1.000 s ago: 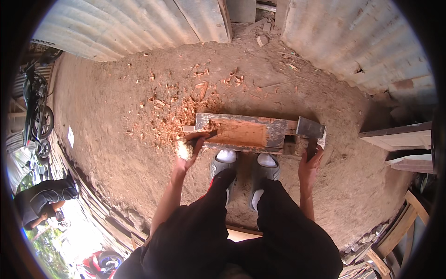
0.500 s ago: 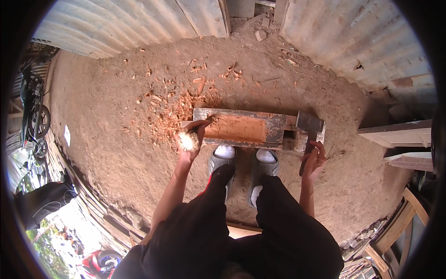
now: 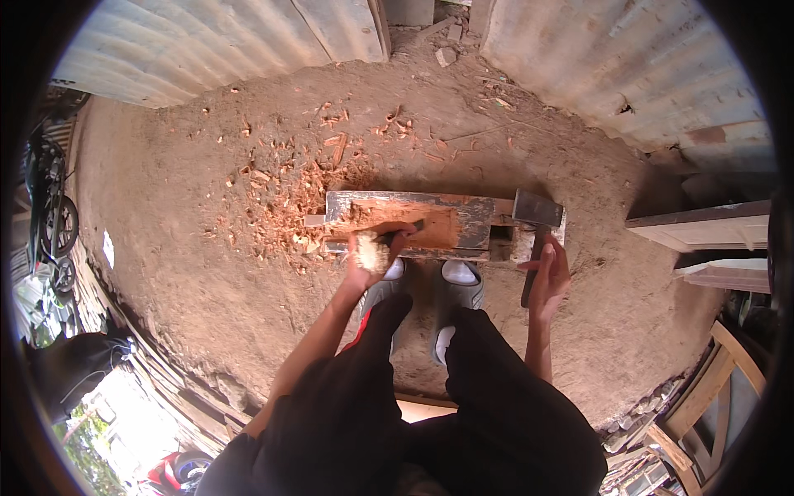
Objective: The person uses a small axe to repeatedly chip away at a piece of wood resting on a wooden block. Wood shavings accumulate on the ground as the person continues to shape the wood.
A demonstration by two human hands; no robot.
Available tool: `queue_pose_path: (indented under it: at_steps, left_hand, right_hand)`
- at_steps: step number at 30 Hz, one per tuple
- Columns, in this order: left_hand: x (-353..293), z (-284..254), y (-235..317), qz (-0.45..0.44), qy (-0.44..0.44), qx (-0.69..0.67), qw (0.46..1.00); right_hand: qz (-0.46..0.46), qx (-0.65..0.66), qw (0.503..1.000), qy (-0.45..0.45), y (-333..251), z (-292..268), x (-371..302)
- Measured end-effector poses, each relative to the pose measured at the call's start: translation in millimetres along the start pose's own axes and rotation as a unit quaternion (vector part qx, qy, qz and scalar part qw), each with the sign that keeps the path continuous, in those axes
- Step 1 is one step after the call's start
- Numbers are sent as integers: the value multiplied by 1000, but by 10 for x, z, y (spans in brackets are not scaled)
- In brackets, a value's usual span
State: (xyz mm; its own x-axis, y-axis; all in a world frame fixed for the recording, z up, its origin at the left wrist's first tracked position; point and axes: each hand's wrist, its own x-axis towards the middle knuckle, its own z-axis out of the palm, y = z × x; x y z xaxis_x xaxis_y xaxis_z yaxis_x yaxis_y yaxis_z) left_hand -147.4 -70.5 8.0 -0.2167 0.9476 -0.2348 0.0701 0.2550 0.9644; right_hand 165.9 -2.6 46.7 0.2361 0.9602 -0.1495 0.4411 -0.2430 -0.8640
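Note:
My left hand (image 3: 374,258) is closed around a chisel with a pale, frayed handle end (image 3: 372,252). Its dark blade (image 3: 418,225) reaches into the orange-brown hollow of a wooden block (image 3: 478,221). A hammer (image 3: 538,208) rests its dark metal head on the block's right end, beside a square hole (image 3: 501,236). Its handle slants toward me past the near edge. My right hand (image 3: 549,277) keeps a loose hold around that handle, with the thumb across it and some fingers stretched.
Wood chips (image 3: 285,186) litter the dirt floor left of and beyond the block. My shoes (image 3: 457,289) stand against its near side. Corrugated metal sheets (image 3: 231,41) line the far side. Wooden boards (image 3: 703,227) jut in at right, and a motorcycle (image 3: 54,198) stands far left.
My left hand has moved right with the chisel, from the block's left end to over the hollow. My right hand's grip has loosened, while the hammer stays resting on the block.

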Motion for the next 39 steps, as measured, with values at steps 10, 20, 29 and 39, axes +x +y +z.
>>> queue_pose_path:
  at_steps: [10, 20, 29, 39]
  left_hand:
    - [-38, -523, -37, 30, 28, 95, 995]
    - [-55, 21, 170, 39, -43, 158, 986]
    - [72, -292, 25, 17, 9, 59, 998]
    - [60, -112, -168, 45, 16, 39, 998]
  right_hand:
    - [26, 78, 997, 2, 443, -246, 109]
    - [-52, 89, 991, 87, 991, -528, 277]
    - [40, 66, 997, 12, 662, -537, 242]
    - [116, -200, 967, -102, 472, -97, 218]
